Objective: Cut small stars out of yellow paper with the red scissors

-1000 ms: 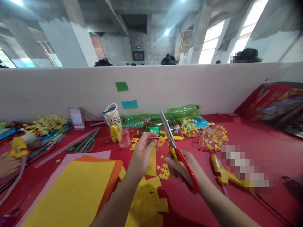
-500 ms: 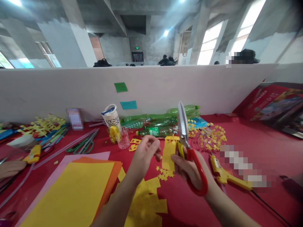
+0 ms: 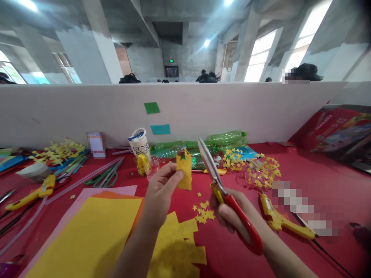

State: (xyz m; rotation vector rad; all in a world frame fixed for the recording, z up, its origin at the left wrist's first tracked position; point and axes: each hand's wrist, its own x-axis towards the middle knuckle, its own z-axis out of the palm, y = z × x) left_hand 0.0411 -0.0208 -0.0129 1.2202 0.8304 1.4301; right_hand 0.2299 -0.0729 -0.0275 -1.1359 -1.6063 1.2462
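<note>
My left hand pinches a small yellow piece of paper or felt between thumb and fingers; its top edge has jagged cut-outs. In my right hand is a pair of scissors with red and yellow handles, its blades closed or nearly so and pointing up and left, apart from the yellow piece. Below, between my hands, lies a loose group of small yellow stars. Several cut yellow pieces are spread in front of me, partly under my left forearm.
Yellow sheets lie over orange and pink ones at left. Green plastic bottles lie along the white partition, near a white cup. More stars and a yellow glue gun with a trailing cord are at right.
The yellow piece has passed from my right hand to my left, which lifted it leftward. A single star now lies on the table above the group. The scissors have tipped left and moved lower.
</note>
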